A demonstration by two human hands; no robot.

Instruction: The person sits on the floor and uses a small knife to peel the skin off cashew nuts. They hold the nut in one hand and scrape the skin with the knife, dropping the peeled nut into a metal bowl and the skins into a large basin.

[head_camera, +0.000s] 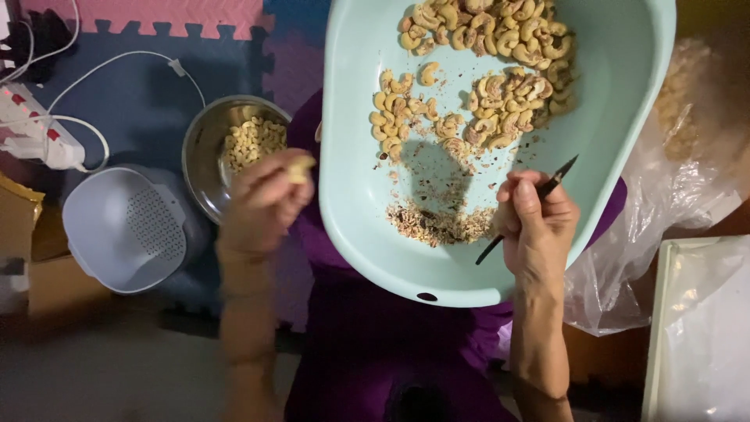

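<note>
Left hand (264, 205) grip: pinched on one cashew (299, 169), raised beside the steel bowl (205, 168). Right hand (537, 225) grip: clenched round a thin dark knife (533, 205), tip up and away, over the near rim of the basin (625, 148).

Step in hand, by the look of it: skinning nuts one at a time. To do well: keep the pinch on the nut ends, leave the curved back exposed; scrape with the tip only, light pressure, away from the fingers; work over the basin so skins drop inside.

Containers:
- Basin, pale green, tilted on the lap: unpeeled cashews (500, 70) heaped at the far side, beyond the right grip; skin scraps (437, 223) just left of it.
- Steel bowl, just beyond the left grip: pale peeled cashews (251, 142).
- Grey strainer (129, 230), left of the left grip: nothing visible inside.
- Clear plastic bag (672, 180), right of the right grip: more nuts, blurred.
</note>
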